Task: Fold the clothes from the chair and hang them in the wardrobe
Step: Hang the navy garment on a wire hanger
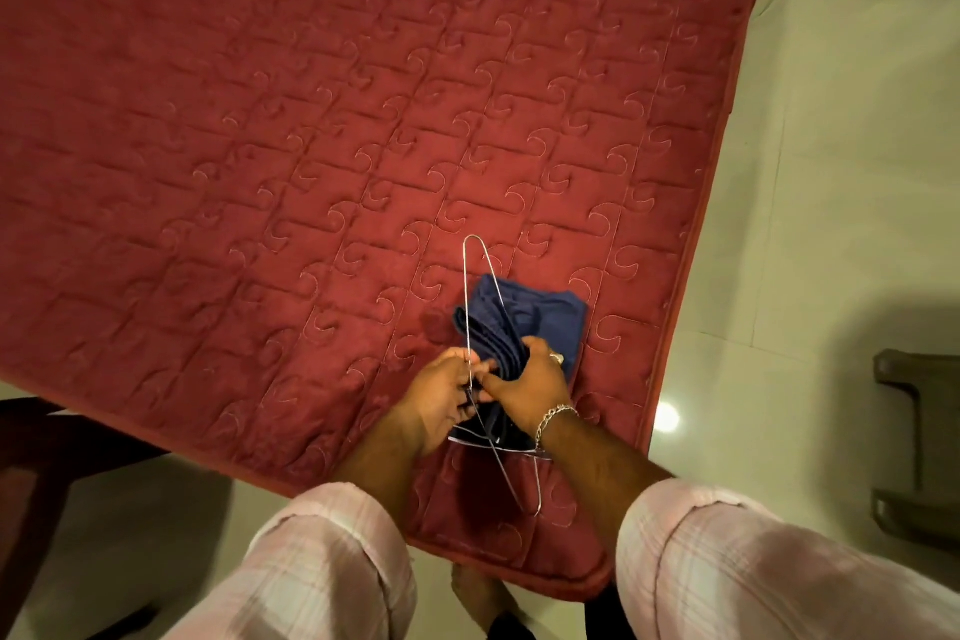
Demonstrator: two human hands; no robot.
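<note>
Hands (441, 395) (524, 379) grip hanger (474, 296) and navy garment (540, 322) over red quilted mattress (311, 120).

mattress: red quilted fabric mattress (311, 120), stitched swirl-and-block pattern, pale thread
garment: folded navy blue cloth garment (540, 322), plain
hanger: thin silver wire hanger (474, 244)
sleeves: pale pink plaid rolled sleeves (322, 561)
bracelet: silver chain bracelet (556, 417)
floor: cream tiled floor (831, 172)

Red quilted mattress (311, 120), cream tile floor (831, 224), dark furniture (914, 431) at right.
</note>
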